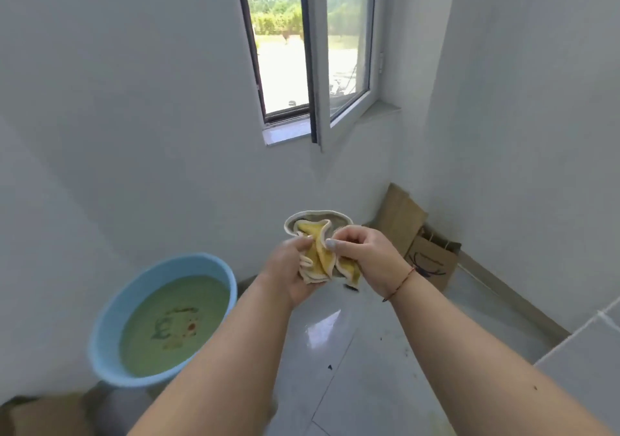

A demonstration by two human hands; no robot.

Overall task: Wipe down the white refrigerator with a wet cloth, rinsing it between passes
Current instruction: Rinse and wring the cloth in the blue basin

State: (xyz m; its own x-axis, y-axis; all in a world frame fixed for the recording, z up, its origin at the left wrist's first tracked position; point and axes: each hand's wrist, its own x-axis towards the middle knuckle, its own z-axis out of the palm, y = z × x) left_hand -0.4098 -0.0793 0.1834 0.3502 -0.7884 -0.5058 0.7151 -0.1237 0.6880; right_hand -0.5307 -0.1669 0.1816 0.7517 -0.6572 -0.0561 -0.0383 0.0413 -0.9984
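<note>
Cloth, yellow with pale edging: bunched at frame centre, held between both hands above the floor. Lower left: blue basin of greenish water. Left hand fingers curl under it; right hand fingers pinch its upper folds.

Window in white wall, one sash swung inward, trees and bright ground outside. Grey sill below. Flat cardboard leaning in corner against right wall; brown paper bag with cord handles just in front, upright on floor. Glossy pale floor tiles, small dark specks scattered. Brown skirting along right wall. More cardboard at bottom left edge. Pale panel with seam at lower right, nature unclear.
</note>
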